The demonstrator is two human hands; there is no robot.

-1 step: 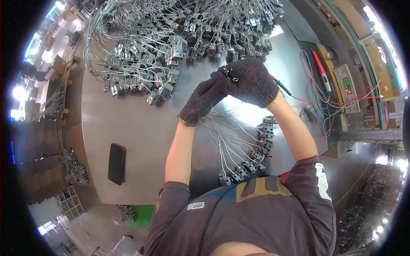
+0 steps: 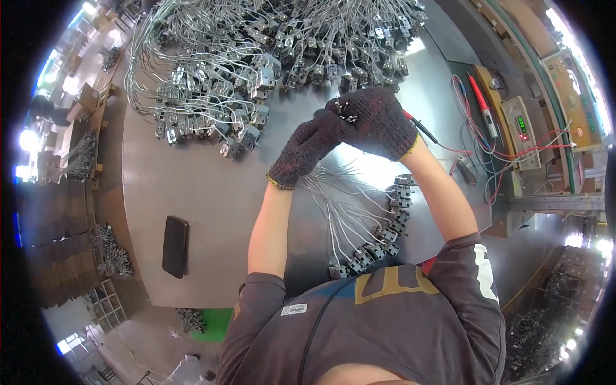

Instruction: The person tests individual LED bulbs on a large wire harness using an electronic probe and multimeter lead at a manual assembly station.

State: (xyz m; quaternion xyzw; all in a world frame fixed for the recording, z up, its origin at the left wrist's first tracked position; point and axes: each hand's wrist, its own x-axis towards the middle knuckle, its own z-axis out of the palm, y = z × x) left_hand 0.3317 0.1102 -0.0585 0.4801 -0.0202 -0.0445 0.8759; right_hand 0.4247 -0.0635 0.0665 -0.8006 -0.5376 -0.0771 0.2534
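My left hand (image 2: 311, 141) and my right hand (image 2: 378, 125), both in dark knitted gloves with yellow cuffs, meet above the middle of the metal table. Their fingers are closed together around a bundle of wires. Short wire ends (image 2: 348, 118) with bright tips poke out between the gloves. Below my hands the pale wires (image 2: 333, 199) fan out toward me. They lead to a curved row of small grey-black blocks (image 2: 388, 234) near my chest. How each finger grips is hidden by the gloves.
A large heap of similar wired blocks (image 2: 256, 77) covers the table's far side. A black phone-like case (image 2: 175, 247) lies at left. On the right are a red probe (image 2: 482, 106), a black-tipped probe (image 2: 425, 131), thin leads and a meter with lit digits (image 2: 523, 131).
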